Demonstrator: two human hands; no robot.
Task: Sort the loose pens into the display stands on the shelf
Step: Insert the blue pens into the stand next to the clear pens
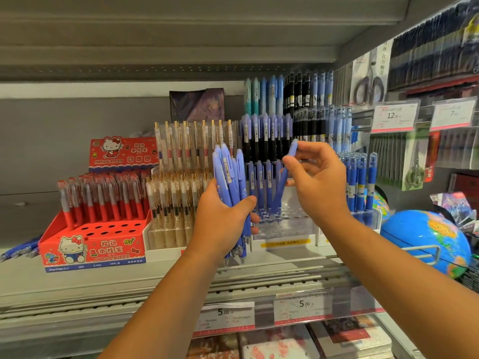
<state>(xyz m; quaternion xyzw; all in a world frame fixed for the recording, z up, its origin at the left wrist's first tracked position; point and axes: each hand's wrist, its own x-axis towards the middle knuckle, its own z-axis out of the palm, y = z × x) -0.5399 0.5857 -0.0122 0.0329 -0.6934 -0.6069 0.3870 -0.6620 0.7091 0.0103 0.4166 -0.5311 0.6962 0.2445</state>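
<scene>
My left hand (224, 216) grips a bundle of several blue pens (229, 177), upright, in front of the shelf. My right hand (315, 177) pinches one blue pen (285, 174) near its top, tilted, its tip down over the clear tiered display stand (285, 224). That stand has many empty holes in its front rows and blue and black pens in the rows behind.
A red Hello Kitty pen box (93, 239) stands at the left, a stand of clear gold-clip pens (176, 203) beside it. More blue pens (360, 182) sit at the right, with a globe (425, 239) beyond them. Loose blue pens (18, 251) lie far left. Price tags line the shelf edge (155, 291).
</scene>
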